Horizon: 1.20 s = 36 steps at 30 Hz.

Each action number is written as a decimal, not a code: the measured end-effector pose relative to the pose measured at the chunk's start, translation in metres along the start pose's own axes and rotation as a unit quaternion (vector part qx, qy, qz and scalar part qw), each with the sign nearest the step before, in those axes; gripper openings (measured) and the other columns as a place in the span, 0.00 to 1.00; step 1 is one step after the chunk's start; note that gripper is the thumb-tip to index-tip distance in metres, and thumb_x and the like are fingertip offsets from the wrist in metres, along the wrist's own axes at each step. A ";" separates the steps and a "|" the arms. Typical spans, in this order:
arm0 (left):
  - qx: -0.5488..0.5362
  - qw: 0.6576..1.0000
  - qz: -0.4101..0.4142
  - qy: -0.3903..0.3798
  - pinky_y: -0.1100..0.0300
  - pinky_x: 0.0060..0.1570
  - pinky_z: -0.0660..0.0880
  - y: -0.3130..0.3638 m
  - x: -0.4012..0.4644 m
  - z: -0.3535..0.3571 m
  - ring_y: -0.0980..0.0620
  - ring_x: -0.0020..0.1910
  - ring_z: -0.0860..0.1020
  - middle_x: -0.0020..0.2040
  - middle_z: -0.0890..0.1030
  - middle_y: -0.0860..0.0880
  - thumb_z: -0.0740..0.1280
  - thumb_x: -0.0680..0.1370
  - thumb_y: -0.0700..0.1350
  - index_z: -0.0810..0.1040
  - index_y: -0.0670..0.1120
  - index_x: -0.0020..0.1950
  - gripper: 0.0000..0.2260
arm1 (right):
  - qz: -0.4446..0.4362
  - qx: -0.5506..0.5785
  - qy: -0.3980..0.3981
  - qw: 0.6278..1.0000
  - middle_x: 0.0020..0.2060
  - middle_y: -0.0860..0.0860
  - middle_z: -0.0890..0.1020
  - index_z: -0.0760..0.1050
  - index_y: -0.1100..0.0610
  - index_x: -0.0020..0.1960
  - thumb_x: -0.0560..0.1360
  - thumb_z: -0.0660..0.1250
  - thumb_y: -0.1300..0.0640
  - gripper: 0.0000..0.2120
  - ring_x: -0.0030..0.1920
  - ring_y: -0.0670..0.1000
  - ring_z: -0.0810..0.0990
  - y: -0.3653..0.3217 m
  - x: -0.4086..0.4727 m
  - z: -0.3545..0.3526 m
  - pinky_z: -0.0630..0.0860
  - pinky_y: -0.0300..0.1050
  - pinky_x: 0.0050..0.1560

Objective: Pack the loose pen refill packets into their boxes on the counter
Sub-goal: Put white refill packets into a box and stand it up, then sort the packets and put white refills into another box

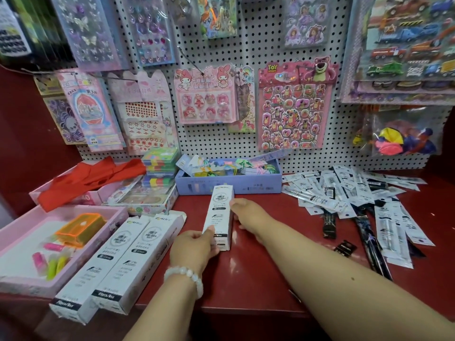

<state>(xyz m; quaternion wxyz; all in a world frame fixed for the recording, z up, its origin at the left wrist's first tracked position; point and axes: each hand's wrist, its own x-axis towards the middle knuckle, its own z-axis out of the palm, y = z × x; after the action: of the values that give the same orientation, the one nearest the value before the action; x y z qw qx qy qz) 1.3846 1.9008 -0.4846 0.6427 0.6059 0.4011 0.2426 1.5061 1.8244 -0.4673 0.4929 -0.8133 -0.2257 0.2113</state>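
A long white refill box [219, 212] lies lengthwise on the red counter [258, 279] in the middle. My left hand [194, 249] grips its near end. My right hand [248, 215] holds its right side near the far end. Two more white refill boxes [115, 264] lie side by side at the left, hanging over the counter's front edge; the right one has its far flap open. A heap of loose white and black refill packets [354, 195] is spread over the right part of the counter.
A purple box of small cards [229, 185] stands behind the held box against the pegboard. A pink tray [61, 242] with an orange case and highlighters sits at the left. Red cloth [91, 178] and sticker packs lie behind it. Sticker sheets hang on the pegboard.
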 end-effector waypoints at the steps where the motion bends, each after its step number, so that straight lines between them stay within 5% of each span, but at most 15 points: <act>1: 0.038 0.999 0.020 -0.002 0.55 0.38 0.81 0.002 -0.003 0.000 0.48 0.27 0.80 0.28 0.81 0.44 0.70 0.75 0.46 0.79 0.38 0.36 0.13 | -0.002 0.001 0.002 1.000 0.51 0.51 0.77 0.71 0.60 0.67 0.81 0.55 0.52 0.19 0.50 0.47 0.70 0.000 -0.002 -0.001 0.69 0.44 0.57; 3: 0.170 0.982 0.078 0.005 0.60 0.32 0.76 0.007 -0.009 -0.005 0.51 0.25 0.77 0.27 0.80 0.47 0.65 0.77 0.50 0.77 0.45 0.32 0.15 | -0.013 -0.004 0.009 1.000 0.63 0.55 0.77 0.71 0.58 0.67 0.81 0.54 0.52 0.19 0.53 0.47 0.69 0.002 -0.007 -0.003 0.67 0.44 0.58; 5: 0.284 0.945 0.154 0.044 0.61 0.31 0.69 0.014 -0.013 -0.012 0.50 0.31 0.77 0.35 0.81 0.43 0.62 0.79 0.52 0.74 0.48 0.30 0.18 | -0.022 0.000 0.021 1.000 0.63 0.56 0.76 0.71 0.59 0.67 0.81 0.55 0.51 0.19 0.53 0.48 0.69 0.005 -0.014 -0.005 0.67 0.43 0.56; 7: 0.338 0.912 0.208 0.101 0.57 0.45 0.71 0.018 -0.015 -0.023 0.44 0.49 0.77 0.53 0.79 0.40 0.61 0.77 0.54 0.80 0.50 0.41 0.12 | -0.024 0.022 0.036 0.999 0.56 0.55 0.79 0.73 0.59 0.64 0.81 0.57 0.51 0.18 0.49 0.48 0.72 0.008 -0.021 -0.005 0.68 0.42 0.53; 9: 0.416 0.870 0.220 0.147 0.53 0.60 0.66 0.020 -0.012 -0.037 0.42 0.61 0.69 0.61 0.74 0.42 0.62 0.76 0.54 0.78 0.47 0.59 0.17 | -0.015 0.052 0.053 0.997 0.45 0.53 0.79 0.76 0.58 0.58 0.79 0.61 0.50 0.14 0.40 0.48 0.74 0.013 -0.028 -0.003 0.70 0.42 0.46; 13: 0.612 0.767 0.137 0.137 0.45 0.68 0.59 0.021 -0.007 -0.068 0.40 0.69 0.61 0.68 0.68 0.42 0.59 0.74 0.57 0.68 0.48 0.69 0.25 | 0.009 0.070 0.084 0.994 0.32 0.51 0.75 0.75 0.57 0.50 0.78 0.63 0.51 0.09 0.30 0.49 0.72 0.015 -0.041 -0.001 0.68 0.41 0.33; 16: 0.675 0.734 0.064 0.041 0.41 0.71 0.52 0.017 -0.010 -0.073 0.38 0.74 0.52 0.76 0.55 0.42 0.56 0.77 0.53 0.54 0.55 0.76 0.27 | 0.007 0.060 0.090 0.994 0.34 0.50 0.76 0.74 0.55 0.47 0.76 0.65 0.51 0.07 0.36 0.51 0.75 0.016 -0.048 0.002 0.73 0.45 0.43; 18: 0.690 0.722 0.056 0.014 0.44 0.70 0.55 0.019 -0.014 -0.073 0.39 0.74 0.52 0.76 0.52 0.42 0.55 0.77 0.47 0.48 0.61 0.76 0.29 | 0.002 0.064 0.090 0.994 0.35 0.50 0.76 0.74 0.54 0.45 0.75 0.66 0.51 0.06 0.40 0.52 0.75 0.016 -0.053 0.003 0.75 0.51 0.51; 22: 0.672 0.739 0.057 0.011 0.47 0.65 0.63 0.028 -0.026 -0.077 0.40 0.69 0.59 0.71 0.62 0.43 0.56 0.77 0.44 0.52 0.65 0.74 0.30 | -0.016 0.044 0.093 0.995 0.30 0.50 0.76 0.72 0.51 0.36 0.75 0.67 0.53 0.10 0.37 0.53 0.76 0.014 -0.067 -0.006 0.76 0.52 0.50; 28: 0.646 0.732 0.198 0.089 0.47 0.64 0.66 0.070 -0.038 -0.077 0.38 0.68 0.66 0.68 0.70 0.39 0.58 0.74 0.53 0.59 0.61 0.73 0.26 | -0.045 -0.004 0.106 0.993 0.41 0.49 0.78 0.74 0.53 0.45 0.76 0.65 0.51 0.05 0.43 0.52 0.78 0.012 -0.084 -0.040 0.74 0.47 0.50; 32: 0.575 0.765 0.289 0.001 0.50 0.63 0.66 0.079 -0.062 -0.020 0.38 0.64 0.68 0.63 0.74 0.39 0.58 0.77 0.56 0.58 0.61 0.74 0.25 | -0.049 -0.007 0.137 0.989 0.39 0.50 0.78 0.75 0.54 0.45 0.76 0.66 0.52 0.05 0.42 0.51 0.77 0.017 -0.092 -0.072 0.71 0.43 0.45; 36: 0.592 0.743 0.297 -0.099 0.50 0.64 0.65 0.063 -0.065 0.044 0.38 0.66 0.66 0.67 0.70 0.41 0.58 0.77 0.56 0.59 0.63 0.73 0.24 | -0.031 -0.010 0.181 0.983 0.38 0.50 0.78 0.75 0.54 0.44 0.76 0.66 0.53 0.04 0.42 0.51 0.76 0.032 -0.098 -0.110 0.69 0.42 0.42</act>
<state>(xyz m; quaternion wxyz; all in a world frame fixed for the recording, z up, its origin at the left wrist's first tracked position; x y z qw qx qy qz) 1.3941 1.8324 -0.4113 0.0866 0.9737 0.1977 0.0735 1.4944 1.6773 -0.4374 0.5235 -0.8358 -0.1601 0.0432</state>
